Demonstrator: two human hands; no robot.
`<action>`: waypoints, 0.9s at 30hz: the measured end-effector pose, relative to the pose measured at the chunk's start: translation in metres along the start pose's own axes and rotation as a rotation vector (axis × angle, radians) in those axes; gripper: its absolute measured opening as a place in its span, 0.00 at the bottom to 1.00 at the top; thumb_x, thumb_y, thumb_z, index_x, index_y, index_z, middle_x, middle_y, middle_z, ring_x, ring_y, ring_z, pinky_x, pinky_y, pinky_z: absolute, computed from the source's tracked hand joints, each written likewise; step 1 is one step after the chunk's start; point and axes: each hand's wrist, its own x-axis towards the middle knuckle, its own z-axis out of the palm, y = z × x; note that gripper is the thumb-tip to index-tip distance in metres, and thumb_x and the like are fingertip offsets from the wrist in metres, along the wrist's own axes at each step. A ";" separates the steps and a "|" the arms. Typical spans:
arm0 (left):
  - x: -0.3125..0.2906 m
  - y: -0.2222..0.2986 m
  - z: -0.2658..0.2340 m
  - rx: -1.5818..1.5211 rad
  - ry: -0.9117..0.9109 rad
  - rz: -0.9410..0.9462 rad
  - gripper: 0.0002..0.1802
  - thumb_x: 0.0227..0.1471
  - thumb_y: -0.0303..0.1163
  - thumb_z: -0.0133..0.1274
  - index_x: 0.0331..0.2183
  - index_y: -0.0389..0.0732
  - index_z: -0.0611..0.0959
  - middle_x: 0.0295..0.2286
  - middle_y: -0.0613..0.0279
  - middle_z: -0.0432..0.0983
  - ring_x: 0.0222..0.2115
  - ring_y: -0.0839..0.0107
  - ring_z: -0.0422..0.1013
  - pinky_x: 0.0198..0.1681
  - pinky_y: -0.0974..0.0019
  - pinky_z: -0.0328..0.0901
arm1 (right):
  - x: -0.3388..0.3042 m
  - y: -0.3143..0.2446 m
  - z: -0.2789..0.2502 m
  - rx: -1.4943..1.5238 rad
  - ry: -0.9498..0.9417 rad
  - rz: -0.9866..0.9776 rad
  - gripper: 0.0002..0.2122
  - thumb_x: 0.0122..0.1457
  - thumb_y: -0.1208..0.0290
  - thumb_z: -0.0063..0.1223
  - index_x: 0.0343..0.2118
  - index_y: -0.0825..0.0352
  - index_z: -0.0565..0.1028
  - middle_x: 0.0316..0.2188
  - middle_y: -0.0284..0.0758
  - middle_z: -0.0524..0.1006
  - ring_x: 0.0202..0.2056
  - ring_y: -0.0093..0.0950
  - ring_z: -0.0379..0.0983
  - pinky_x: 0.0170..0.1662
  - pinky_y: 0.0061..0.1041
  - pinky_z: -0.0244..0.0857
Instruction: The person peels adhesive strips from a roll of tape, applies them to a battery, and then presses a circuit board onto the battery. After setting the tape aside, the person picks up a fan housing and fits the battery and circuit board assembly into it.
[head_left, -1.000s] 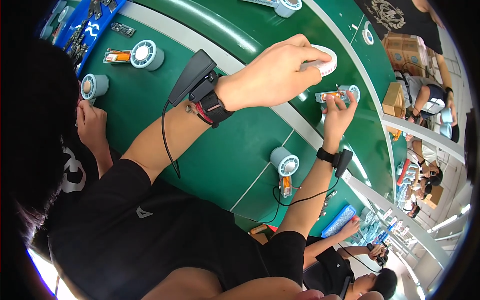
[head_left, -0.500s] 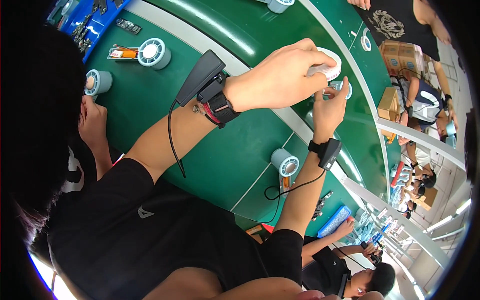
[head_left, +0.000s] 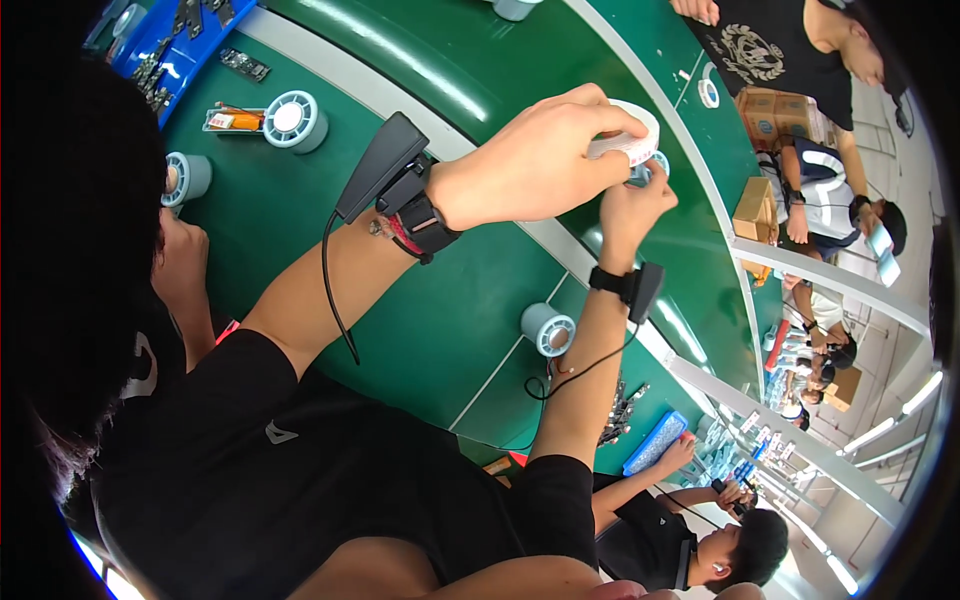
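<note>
My left hand (head_left: 535, 155) stretches out over the green conveyor, its thumb and fingers closed on a white roll of tape (head_left: 642, 122) with faint red print. Just below that roll is my right hand (head_left: 632, 218), with its thumb and fingertips closed on a small light-blue round plastic part (head_left: 654, 164). Most of this part is hidden behind the fingers and the roll, and I cannot tell whether the two touch. Both wrists wear black strapped devices with cables. Near my right forearm, a light-blue fan-like cylinder (head_left: 548, 330) rests on the green table (head_left: 440, 300).
At the left, another person's hand (head_left: 182, 255) is beside a light-blue cylinder (head_left: 188, 180). Further up are another cylinder (head_left: 295, 120), a circuit board (head_left: 245, 65) and a blue bin (head_left: 190, 60) of dark parts. A blue tray (head_left: 655, 445) and a co-worker are at lower right.
The view has shifted a little. My right hand's raised finger has curled in, and the light-blue part shows closer to the roll. My left hand still holds the roll.
</note>
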 end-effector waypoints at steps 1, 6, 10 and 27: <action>-0.001 0.001 0.001 -0.008 -0.005 0.007 0.19 0.58 0.32 0.52 0.49 0.36 0.80 0.42 0.55 0.73 0.34 0.67 0.71 0.38 0.66 0.68 | 0.000 -0.001 0.007 -0.006 0.045 -0.010 0.29 0.50 0.68 0.69 0.55 0.63 0.70 0.52 0.44 0.62 0.43 0.40 0.74 0.47 0.36 0.69; 0.001 0.006 0.003 -0.061 -0.052 -0.090 0.18 0.57 0.35 0.56 0.48 0.38 0.82 0.38 0.60 0.73 0.30 0.72 0.66 0.35 0.68 0.65 | 0.004 -0.013 0.013 0.011 0.081 0.009 0.24 0.53 0.74 0.63 0.53 0.66 0.70 0.51 0.46 0.62 0.42 0.37 0.74 0.45 0.32 0.71; 0.002 0.006 0.010 -0.067 -0.053 -0.054 0.18 0.57 0.36 0.58 0.46 0.38 0.82 0.37 0.62 0.73 0.28 0.73 0.64 0.33 0.69 0.64 | 0.004 0.001 -0.012 0.274 -0.006 -0.059 0.22 0.54 0.77 0.62 0.53 0.69 0.70 0.51 0.45 0.67 0.41 0.34 0.76 0.42 0.29 0.72; -0.027 0.038 0.051 -0.389 -0.090 -0.067 0.34 0.48 0.20 0.61 0.57 0.37 0.70 0.35 0.62 0.74 0.35 0.74 0.73 0.37 0.69 0.69 | -0.092 -0.036 -0.114 1.360 -0.087 -0.025 0.11 0.62 0.80 0.55 0.47 0.70 0.70 0.36 0.43 0.80 0.28 0.23 0.73 0.32 0.22 0.68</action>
